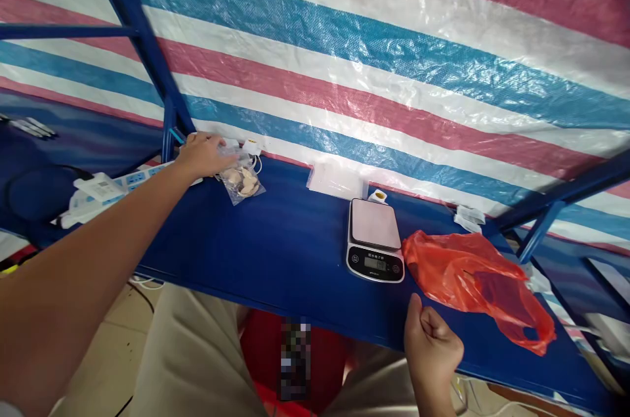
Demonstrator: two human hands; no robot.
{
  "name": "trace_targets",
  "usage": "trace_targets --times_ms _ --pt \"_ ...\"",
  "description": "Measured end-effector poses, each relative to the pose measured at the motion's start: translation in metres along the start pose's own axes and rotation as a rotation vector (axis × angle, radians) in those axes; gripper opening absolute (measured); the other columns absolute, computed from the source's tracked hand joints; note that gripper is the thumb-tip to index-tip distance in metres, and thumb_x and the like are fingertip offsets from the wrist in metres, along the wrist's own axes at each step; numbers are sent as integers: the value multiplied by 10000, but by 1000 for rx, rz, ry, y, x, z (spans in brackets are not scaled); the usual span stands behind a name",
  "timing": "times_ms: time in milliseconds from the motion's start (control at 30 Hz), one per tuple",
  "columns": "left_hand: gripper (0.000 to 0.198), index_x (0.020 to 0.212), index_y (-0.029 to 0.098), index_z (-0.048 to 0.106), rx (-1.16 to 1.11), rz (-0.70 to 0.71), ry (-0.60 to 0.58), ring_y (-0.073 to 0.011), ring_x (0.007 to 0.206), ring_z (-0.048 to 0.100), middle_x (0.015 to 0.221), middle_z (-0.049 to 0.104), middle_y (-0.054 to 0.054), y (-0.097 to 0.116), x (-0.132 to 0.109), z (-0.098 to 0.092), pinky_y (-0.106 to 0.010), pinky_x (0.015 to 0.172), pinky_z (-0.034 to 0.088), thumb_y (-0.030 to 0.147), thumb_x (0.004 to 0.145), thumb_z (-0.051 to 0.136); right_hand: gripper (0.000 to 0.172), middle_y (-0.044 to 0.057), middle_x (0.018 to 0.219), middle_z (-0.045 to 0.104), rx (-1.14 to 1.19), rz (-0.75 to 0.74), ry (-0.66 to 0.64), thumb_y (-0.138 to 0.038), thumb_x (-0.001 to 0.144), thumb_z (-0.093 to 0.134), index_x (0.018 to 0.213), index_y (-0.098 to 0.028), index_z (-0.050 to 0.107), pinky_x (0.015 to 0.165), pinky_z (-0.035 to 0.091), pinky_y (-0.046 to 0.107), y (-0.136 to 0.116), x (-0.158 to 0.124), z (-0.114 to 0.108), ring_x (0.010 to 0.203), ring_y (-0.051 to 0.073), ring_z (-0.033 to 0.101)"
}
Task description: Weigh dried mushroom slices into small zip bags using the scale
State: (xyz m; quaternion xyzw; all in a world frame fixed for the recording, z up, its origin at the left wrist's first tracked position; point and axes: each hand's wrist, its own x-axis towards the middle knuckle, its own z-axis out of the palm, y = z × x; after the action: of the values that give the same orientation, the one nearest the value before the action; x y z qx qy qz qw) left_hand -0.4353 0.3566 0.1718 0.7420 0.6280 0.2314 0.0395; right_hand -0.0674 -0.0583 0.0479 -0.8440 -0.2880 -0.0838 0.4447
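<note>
My right hand [432,351] is curled, fingers pressed together on nothing, just beside the orange bag [472,285] on the blue bench [275,253]. Left of the scale [374,240], at the far edge, my left hand [201,155] touches a clear bag [241,182] of pale pieces; I cannot tell whether it pinches.

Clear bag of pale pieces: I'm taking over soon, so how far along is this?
Seemingly done: the digital scale stands lit, its pan bare. In hand: the left hand touches the clear bag of pale pieces. Left: the empty right hand is near the red plastic bag.
</note>
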Motion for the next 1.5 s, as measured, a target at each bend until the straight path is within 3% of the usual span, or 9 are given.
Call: trace_targets --times_ms 233,467,600,767,867,933,1033,1267,1500 --pt "373 834 179 682 64 -4 -164 -194 933 369 746 534 13 0 20 18 -335 958 294 503 731 833 585 -67 567 176 43 -78 -21 -542 955 557 581 -263 204 489 233 264 -2 1 1 525 88 194" --pt "708 808 209 656 39 88 -228 -147 786 417 652 582 48 18 16 -10 -275 806 308 911 718 647 606 -67 571 180 58 -47 -37 -574 961 572 593 -262 205 507 236 277 -2 0 0 545 96 193" --pt "658 944 129 743 117 234 -234 -115 831 424 771 637 26 69 -3 -43 -265 822 278 774 851 655 617 -71 568 196 101 -35 -67 -585 962 585 586 -260 219 517 249 279 4 2 1 530 93 223" --pt "242 939 120 782 27 562 -156 -99 811 496 838 694 24 160 -58 -78 -264 852 315 345 863 740 549 -62 563 373 340 21 -191 -598 931 679 617 -231 418 533 339 263 -8 -3 -11 528 104 362" --pt "174 902 153 794 -178 690 -216 -149 772 598 842 735 -11 219 -100 -80 -297 783 390 302 838 733 438 97 1056 727 681 1 -302 -527 867 797 1138 -215 653 769 553 342 -46 -18 -24 881 222 690" --pt "101 790 175 761 -282 784 -323 -157 669 592 733 707 -16 255 -128 -72 -335 737 427 254 831 714 808 172 1501 580 913 38 -348 -507 846 824 1528 -320 434 977 556 487 -75 -25 -29 1269 317 651" --pt "108 740 195 709 -472 917 -433 -148 594 578 690 689 -34 298 -164 -53 -355 644 430 201 837 661 810 134 1529 577 1138 261 -358 -510 909 740 1609 -375 356 1032 543 555 -99 -22 -26 1361 320 610" --pt "222 657 197 603 -620 1021 -542 -136 508 507 597 600 -47 346 -209 -38 -379 502 396 163 876 594 402 34 1290 748 1278 468 -311 -599 933 647 1303 -457 714 864 622 490 -56 4 -31 1111 260 712" --pt "279 658 233 542 -690 1081 -763 -131 525 557 631 649 -43 365 -226 -33 -371 465 400 237 932 590 392 56 1178 771 1260 553 -194 -585 935 668 1286 -427 744 802 630 468 -25 2 -77 1004 260 724"
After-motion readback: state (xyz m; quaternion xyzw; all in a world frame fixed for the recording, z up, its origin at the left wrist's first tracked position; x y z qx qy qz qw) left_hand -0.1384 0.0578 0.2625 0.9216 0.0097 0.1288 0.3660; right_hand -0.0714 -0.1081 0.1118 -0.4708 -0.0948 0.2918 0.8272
